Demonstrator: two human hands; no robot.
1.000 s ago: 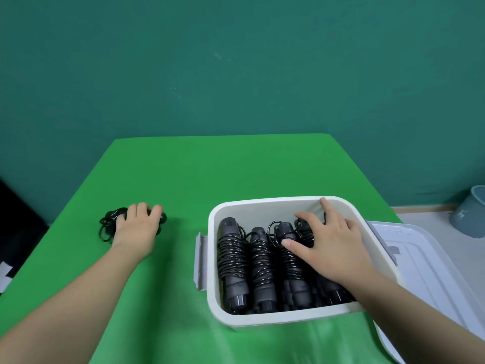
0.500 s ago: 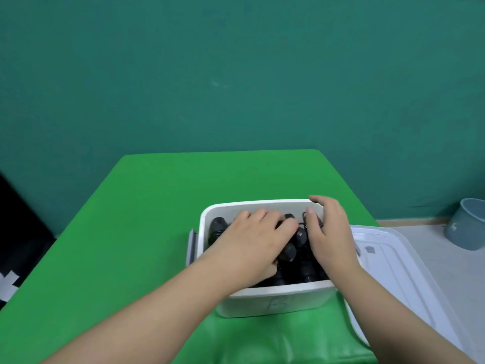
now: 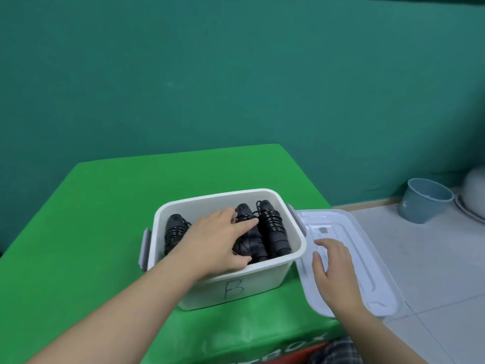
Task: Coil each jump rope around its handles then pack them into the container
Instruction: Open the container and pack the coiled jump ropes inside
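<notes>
A white container (image 3: 262,283) marked "B" stands on the green table (image 3: 86,232) and holds several black jump ropes coiled around their handles. One coil (image 3: 274,228) lies by the right wall and another (image 3: 174,231) by the left. My left hand (image 3: 215,243) reaches into the container, fingers and thumb curled round a coiled jump rope (image 3: 249,241) in the middle. My right hand (image 3: 333,266) rests with spread fingers on the translucent lid (image 3: 372,261) lying to the right of the container.
The lid overhangs the table's right edge above a tiled floor. A blue-grey bucket (image 3: 422,200) stands on the floor by the teal wall, and a white rounded object (image 3: 475,185) sits at the far right.
My left hand carried the coiled rope from the table's left side into the container. My right hand left the container and came to rest on the lid.
</notes>
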